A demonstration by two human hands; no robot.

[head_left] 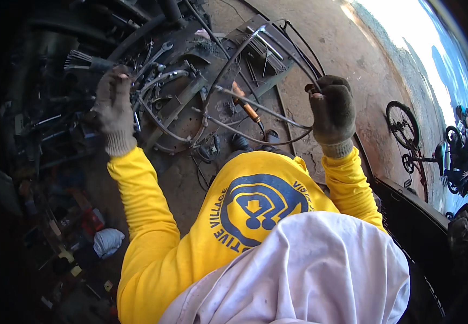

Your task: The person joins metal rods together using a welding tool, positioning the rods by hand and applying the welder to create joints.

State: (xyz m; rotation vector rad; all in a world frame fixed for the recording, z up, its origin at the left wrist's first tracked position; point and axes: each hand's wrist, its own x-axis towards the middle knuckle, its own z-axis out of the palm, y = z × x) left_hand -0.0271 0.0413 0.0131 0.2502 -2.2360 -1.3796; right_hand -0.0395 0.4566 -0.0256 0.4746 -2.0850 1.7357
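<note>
A bent metal tube frame (206, 110), made of curved rods joined together, spans the space between my hands above a dark workbench. My gloved right hand (334, 110) is closed in a fist around a curved tube at the frame's right side. My gloved left hand (114, 105) is beside the frame's left end, its fingers pressed together and partly curled; what they hold, if anything, is hidden. Under the frame lies a tool with an orange-brown handle (249, 108) and a dark tip or cable. An open-end wrench (161, 51) lies near my left hand.
Metal scraps and tools crowd the dark bench (191, 48). A fan of thin rods (80, 61) sticks out at the left. A white cloth bundle (108, 242) lies lower left. To the right, a bicycle (407, 129) stands on the concrete floor (363, 70), with motorcycles (458, 156) beyond.
</note>
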